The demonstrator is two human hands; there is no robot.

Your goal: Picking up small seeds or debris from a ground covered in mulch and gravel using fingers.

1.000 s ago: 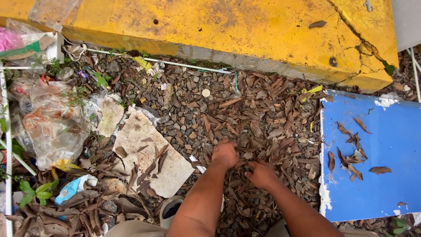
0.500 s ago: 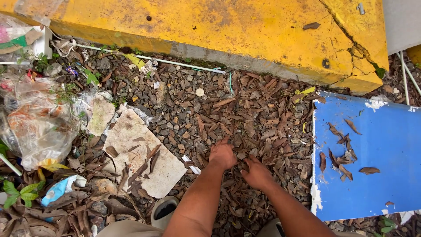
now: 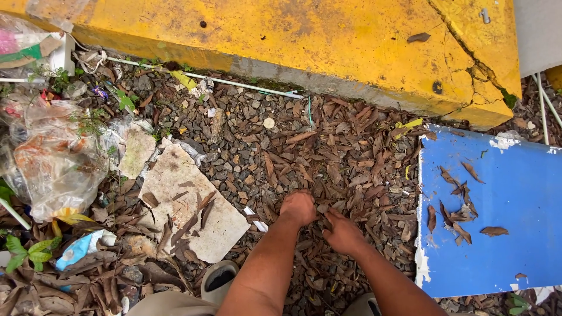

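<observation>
On your far left sits a crumpled clear plastic bag [image 3: 55,161], and next to it a flat pale tile [image 3: 193,202] lies on the stones. Your left hand [image 3: 298,208] is curled into a fist, pressed down into the dry brown leaves [image 3: 345,158] — your right hand [image 3: 342,231] is just beside it, fingers bent into the same leaves. On the right lies a blue board [image 3: 497,187], below the yellow curb [image 3: 304,41].

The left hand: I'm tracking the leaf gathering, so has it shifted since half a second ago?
Yes. The left hand has curled its fingers and drawn slightly back toward the person, judged against the pale slab, closer to the right hand.
</observation>
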